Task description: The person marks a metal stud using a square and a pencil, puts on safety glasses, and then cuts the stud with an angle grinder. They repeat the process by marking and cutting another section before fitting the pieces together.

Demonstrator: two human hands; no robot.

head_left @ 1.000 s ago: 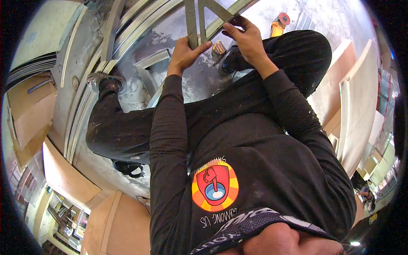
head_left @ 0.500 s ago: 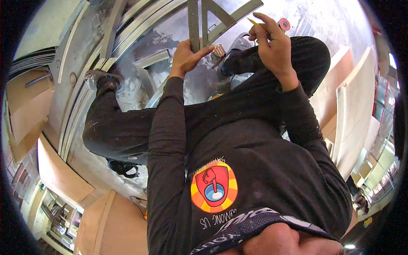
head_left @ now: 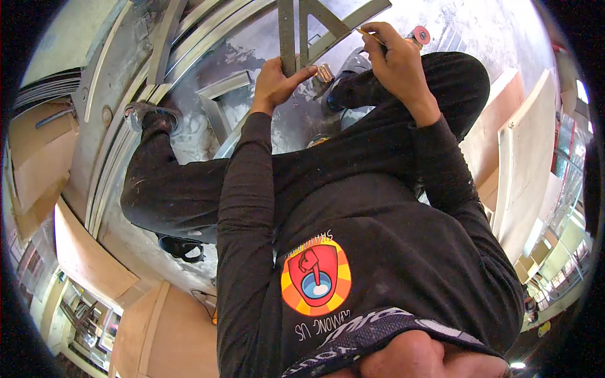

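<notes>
My left hand grips the lower corner of a grey metal frame piece, its thumb pointing right across the end. This piece has a long upright bar and a slanted brace and lies at the top centre. In my right hand is a thin yellow pencil, pinched with its tip at the edge of the slanted metal bar. A small copper-coloured object sits between the hands, near my shoe.
An angle grinder with a red disc lies beyond my right hand. Long metal profiles run along the left. A bent metal piece rests by my left hand. Wooden panels lean at the right, and more boards stand lower left.
My right hand has moved slightly left and down, bringing the pencil tip to the slanted bar. My left hand and the metal frame have hardly moved.
</notes>
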